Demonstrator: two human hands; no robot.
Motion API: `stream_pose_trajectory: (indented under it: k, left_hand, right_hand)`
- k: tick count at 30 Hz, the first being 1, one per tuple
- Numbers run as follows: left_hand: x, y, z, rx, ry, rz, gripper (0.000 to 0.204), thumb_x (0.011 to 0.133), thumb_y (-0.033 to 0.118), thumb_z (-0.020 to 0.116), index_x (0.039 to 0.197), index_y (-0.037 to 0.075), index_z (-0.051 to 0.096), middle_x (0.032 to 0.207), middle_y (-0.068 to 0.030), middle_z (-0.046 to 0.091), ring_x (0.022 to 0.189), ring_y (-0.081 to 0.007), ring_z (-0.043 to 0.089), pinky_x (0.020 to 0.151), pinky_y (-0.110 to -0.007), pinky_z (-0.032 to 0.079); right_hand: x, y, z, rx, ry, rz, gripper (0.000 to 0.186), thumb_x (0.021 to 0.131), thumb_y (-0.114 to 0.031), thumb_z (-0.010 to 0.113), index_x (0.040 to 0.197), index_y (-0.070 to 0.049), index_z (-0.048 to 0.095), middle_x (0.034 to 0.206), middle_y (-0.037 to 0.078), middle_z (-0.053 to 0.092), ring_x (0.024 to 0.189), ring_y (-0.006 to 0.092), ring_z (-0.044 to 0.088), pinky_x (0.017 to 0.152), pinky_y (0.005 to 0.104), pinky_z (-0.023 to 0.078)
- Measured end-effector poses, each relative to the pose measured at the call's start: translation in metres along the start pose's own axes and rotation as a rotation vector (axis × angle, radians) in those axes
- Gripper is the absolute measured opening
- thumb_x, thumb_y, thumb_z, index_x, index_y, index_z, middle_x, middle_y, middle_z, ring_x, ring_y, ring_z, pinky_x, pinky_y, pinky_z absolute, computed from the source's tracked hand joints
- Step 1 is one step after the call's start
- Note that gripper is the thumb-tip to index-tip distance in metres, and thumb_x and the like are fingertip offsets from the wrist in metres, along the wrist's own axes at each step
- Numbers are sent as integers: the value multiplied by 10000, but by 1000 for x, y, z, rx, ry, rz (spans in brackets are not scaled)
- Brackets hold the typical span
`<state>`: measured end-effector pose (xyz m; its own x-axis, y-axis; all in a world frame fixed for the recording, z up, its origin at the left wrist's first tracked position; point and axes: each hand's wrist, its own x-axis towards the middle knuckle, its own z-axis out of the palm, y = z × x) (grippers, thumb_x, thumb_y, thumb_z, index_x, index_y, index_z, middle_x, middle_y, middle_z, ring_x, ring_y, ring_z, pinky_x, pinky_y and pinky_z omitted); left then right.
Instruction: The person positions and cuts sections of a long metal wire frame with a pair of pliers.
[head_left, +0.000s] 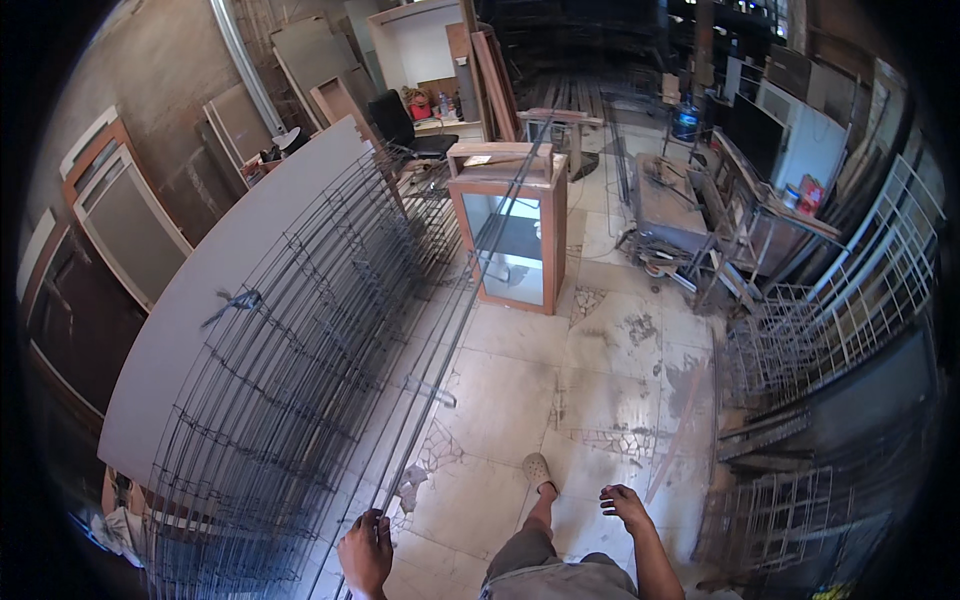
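Note:
Long thin metal rods (424, 400) run from the lower left up past the front of a small wooden cabinet (510, 302). At their near end my left hand (366, 555) is closed around them; its palm side is hidden. My right hand (627, 506) hangs in the air on the other side of my body, fingers loosely bent and apart, holding nothing. Just left of the rods, a row of wire-rod frames (290, 330) leans in a dense stack against a large pale board (190, 300). A knot of dark ties (236, 302) sits against that board.
White grid panels (880, 270) and dark metal frames line the right side. Ahead on the right stands a cluttered workbench (675, 205). A black chair (405, 125) and leaning boards are at the back left. The tiled floor (500, 400) has broken patches.

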<state>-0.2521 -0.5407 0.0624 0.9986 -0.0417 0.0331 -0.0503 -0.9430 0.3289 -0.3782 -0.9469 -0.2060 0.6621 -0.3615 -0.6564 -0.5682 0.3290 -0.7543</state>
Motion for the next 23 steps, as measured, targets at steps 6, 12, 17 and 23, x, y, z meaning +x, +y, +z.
stream_pose_trajectory:
  k: [6, 12, 17, 23]
  left_hand:
    - [136, 54, 41, -27, 161, 19, 224, 870, 233, 592, 1015, 64, 616, 941, -178, 650, 785, -384, 628, 661, -464, 488]
    - [266, 130, 81, -110, 146, -11, 233, 878, 235, 575, 1016, 58, 638, 926, -180, 661, 824, -391, 626, 716, -459, 486]
    - [342, 140, 129, -21, 135, -96, 230, 833, 272, 622, 946, 83, 689, 884, -163, 670, 790, -374, 636, 704, -448, 499]
    - [383, 156, 159, -22, 51, -349, 314, 744, 315, 714, 971, 98, 702, 872, -154, 681, 822, -350, 655, 750, -446, 512]
  right_hand:
    - [149, -141, -9, -74, 17, -99, 319, 948, -300, 505, 1040, -2, 570, 954, 114, 620, 811, 210, 605, 687, 351, 526]
    - [308, -355, 30, -39, 9, -387, 410, 964, -399, 455, 1064, -18, 569, 980, 97, 616, 838, 197, 596, 739, 352, 509]
    - [439, -503, 96, 114, 8, -506, 484, 953, -467, 444, 1129, -28, 549, 1077, 134, 594, 932, 229, 586, 812, 354, 492]
    - [572, -602, 160, -421, 217, -911, 563, 947, -475, 437, 1260, -8, 463, 1238, 226, 523, 1140, 368, 515, 975, 426, 406]
